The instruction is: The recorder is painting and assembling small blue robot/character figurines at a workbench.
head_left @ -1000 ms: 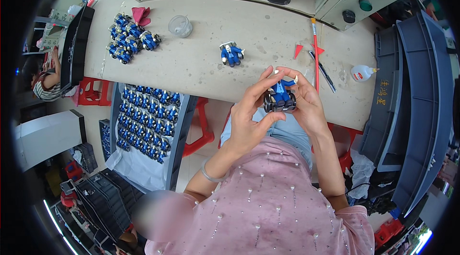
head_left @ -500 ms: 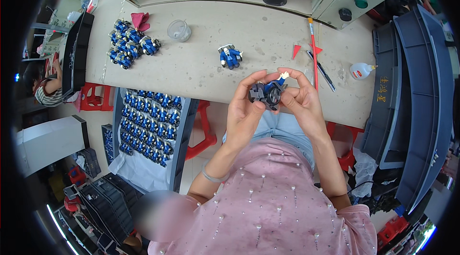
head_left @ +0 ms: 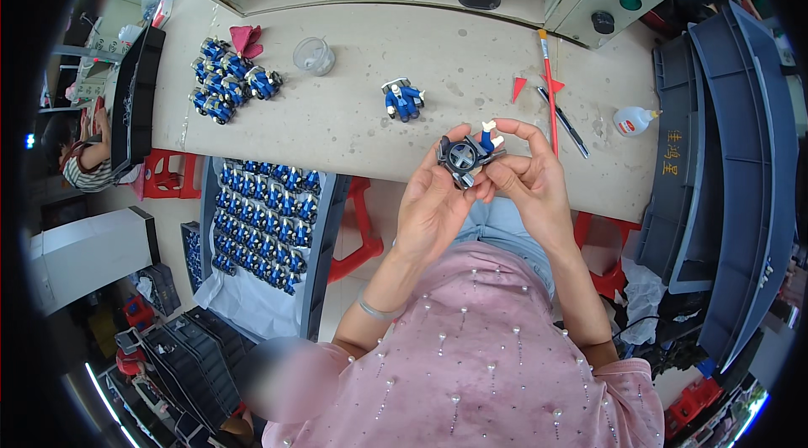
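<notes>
Blue-and-black figurine (head_left: pixel 473 152), right of frame centre, over the worktop (head_left: pixel 353 132) edge: since the earlier frames we are turning it from front to wheel side, apparently bringing that flank into view. Left hand (head_left: pixel 431 200) and right hand (head_left: pixel 534 191) are gripping it with their fingers. Pale raised tip is pointing frame-up; long axis seems to be running lower left to upper right.

The counter (head_left: pixel 358 111) lies open between the cup (head_left: pixel 314 57) and the lone figure (head_left: pixel 402 100), and from there right to a red triangle (head_left: pixel 518 90). Past it, the brush (head_left: pixel 549 82) and pen (head_left: pixel 572 136) bar the way; clustered figures (head_left: pixel 227 83) crowd the left.
</notes>
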Available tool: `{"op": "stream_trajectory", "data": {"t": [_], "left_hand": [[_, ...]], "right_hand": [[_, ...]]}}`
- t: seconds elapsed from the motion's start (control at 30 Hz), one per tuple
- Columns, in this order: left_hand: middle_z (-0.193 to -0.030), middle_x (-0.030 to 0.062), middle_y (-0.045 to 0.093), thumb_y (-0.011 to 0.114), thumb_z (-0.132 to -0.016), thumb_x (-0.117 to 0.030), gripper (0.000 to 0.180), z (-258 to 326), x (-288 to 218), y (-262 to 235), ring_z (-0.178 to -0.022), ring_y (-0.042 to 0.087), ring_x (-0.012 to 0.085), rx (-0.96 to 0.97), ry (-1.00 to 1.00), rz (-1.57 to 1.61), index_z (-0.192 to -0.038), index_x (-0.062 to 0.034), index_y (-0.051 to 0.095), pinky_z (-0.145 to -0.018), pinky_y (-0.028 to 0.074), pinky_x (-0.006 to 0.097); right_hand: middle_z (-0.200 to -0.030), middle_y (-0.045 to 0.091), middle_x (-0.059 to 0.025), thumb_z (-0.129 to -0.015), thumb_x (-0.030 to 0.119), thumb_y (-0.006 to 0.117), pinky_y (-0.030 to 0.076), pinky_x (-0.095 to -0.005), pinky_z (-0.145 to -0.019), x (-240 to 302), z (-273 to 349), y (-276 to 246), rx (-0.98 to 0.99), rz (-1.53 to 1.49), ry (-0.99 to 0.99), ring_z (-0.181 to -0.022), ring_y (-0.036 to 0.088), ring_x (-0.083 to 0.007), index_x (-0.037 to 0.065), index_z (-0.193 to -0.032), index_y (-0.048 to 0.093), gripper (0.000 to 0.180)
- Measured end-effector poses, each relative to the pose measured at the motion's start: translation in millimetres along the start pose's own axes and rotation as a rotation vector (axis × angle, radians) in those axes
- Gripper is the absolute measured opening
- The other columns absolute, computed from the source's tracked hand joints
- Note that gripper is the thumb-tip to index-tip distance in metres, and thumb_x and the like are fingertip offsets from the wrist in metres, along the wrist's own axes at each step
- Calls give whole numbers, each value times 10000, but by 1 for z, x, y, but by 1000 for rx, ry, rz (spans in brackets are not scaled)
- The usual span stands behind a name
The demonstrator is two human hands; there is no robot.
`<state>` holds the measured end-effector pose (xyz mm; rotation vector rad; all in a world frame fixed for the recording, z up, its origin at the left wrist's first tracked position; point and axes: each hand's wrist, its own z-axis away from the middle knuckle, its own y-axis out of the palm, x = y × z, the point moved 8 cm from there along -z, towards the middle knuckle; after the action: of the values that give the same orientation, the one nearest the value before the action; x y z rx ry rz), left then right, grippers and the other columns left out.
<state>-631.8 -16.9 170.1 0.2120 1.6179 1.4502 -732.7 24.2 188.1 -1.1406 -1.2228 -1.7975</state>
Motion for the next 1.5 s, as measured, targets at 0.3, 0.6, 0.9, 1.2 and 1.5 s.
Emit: {"op": "stream_trajectory", "data": {"t": [0.3,0.6,0.9,1.2,1.5], "left_hand": [[-1323,254,479,487,-974,-345,536,4,0,-2,-1021,542,218,-31,-25,68,-1389,-41,333,-811,445,368],[-1351,170,454,610,-915,-232,558,4,-28,-8,-1145,559,359,-4,137,-216,-1360,-23,346,-999,455,509],[-1407,186,388,590,-799,104,604,9,-39,1,-1117,587,277,-5,290,-693,-1354,21,369,-954,506,382],[-1447,151,335,634,-726,146,649,16,-46,2,-1237,490,235,-20,313,-952,-1337,21,453,-984,465,335],[-1355,98,467,759,-629,81,797,11,-46,-5,-1051,574,187,-106,316,-877,-1343,-73,440,-827,507,305]], "right_hand": [[-822,687,-135,-923,6,555,482,-227,-648,4,2,6,4,51,13,-707,632,-120,-23,-1288,378,407],[-814,670,-111,-913,41,572,474,-238,-642,16,1,-24,-152,268,-31,-671,600,-128,-3,-1205,493,305],[-942,605,-211,-840,61,618,484,-484,-677,40,-45,-71,-580,1448,-365,-785,610,-421,-13,-1002,536,196],[-872,630,-271,-826,51,605,494,-493,-714,40,-79,-88,-574,1571,-198,-812,629,-437,-36,-983,514,201],[-751,611,-188,-866,28,540,453,-370,-613,75,-32,-69,-368,1423,-145,-669,615,-337,0,-992,501,135]]}}
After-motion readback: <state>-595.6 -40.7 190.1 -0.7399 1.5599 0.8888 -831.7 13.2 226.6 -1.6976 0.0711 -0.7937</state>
